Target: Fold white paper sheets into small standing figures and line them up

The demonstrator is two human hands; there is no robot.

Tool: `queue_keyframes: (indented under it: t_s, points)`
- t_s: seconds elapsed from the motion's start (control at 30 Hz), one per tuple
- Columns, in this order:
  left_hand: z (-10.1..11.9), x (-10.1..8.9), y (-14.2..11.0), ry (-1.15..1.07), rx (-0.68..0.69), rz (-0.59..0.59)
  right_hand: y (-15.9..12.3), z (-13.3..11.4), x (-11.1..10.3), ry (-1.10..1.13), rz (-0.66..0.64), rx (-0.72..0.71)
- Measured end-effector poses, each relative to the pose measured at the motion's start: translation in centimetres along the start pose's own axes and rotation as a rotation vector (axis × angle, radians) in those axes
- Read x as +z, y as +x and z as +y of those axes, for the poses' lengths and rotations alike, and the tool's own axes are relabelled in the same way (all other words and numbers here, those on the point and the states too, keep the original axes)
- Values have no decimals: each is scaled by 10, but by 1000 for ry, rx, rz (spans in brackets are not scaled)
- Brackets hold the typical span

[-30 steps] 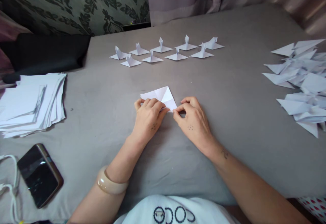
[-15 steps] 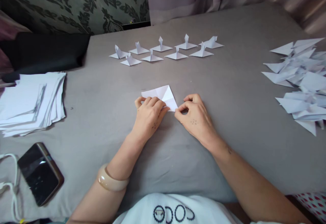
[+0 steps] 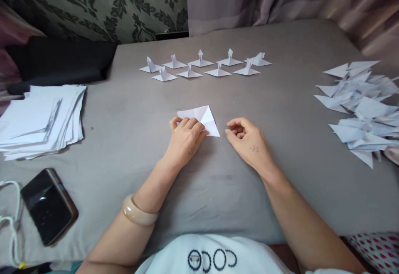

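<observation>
A creased white sheet of paper point(image 3: 209, 118) lies near the middle of the grey surface, folded partway, one corner pointing right. My left hand point(image 3: 187, 137) is closed on its near edge, the fingers covering the lower left of the sheet. Just right of the paper's corner, and apart from it, my right hand point(image 3: 247, 141) rests with its fingers curled, thumb and forefinger separated and nothing between them. Beyond the sheet stand several folded paper figures point(image 3: 218, 71) in two rows, each with an upright peak on a flat pointed base.
A heap of folded white paper pieces point(image 3: 361, 108) lies at the right. On the left are a stack of white paper point(image 3: 71, 116), a black cloth-like item point(image 3: 68, 60), a phone point(image 3: 48, 205) and a white cable point(image 3: 14, 224). Curtains point(image 3: 230, 2) hang behind the grey surface point(image 3: 140, 120).
My right hand has let go of the paper's right corner and moved off to the right. My left hand keeps its hold on the sheet. The camera view has shifted slightly.
</observation>
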State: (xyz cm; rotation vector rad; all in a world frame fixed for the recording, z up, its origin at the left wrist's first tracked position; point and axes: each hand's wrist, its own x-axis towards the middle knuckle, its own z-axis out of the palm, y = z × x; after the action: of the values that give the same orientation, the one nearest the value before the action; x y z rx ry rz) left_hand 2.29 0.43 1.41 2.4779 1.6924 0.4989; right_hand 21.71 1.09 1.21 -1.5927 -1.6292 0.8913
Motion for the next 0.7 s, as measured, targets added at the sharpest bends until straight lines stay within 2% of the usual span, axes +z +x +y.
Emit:
queue_keyframes:
  t_s: [0.07, 0.13, 0.27, 0.53, 0.7]
  points:
    - [0, 0, 0, 2, 0, -1, -2, -5, 6, 121, 29, -40]
    - [0, 0, 0, 6, -6, -9, -4, -10, 12, 175, -15, -118]
    - [0, 1, 1, 6, -17, -15, -6, -12, 18, 94, -65, -218]
    - [-1, 2, 0, -18, -10, 4, -8, -5, 7, -171, -129, -189]
    - [-1, 2, 0, -34, -13, -1, -12, -4, 2, -206, -114, -185]
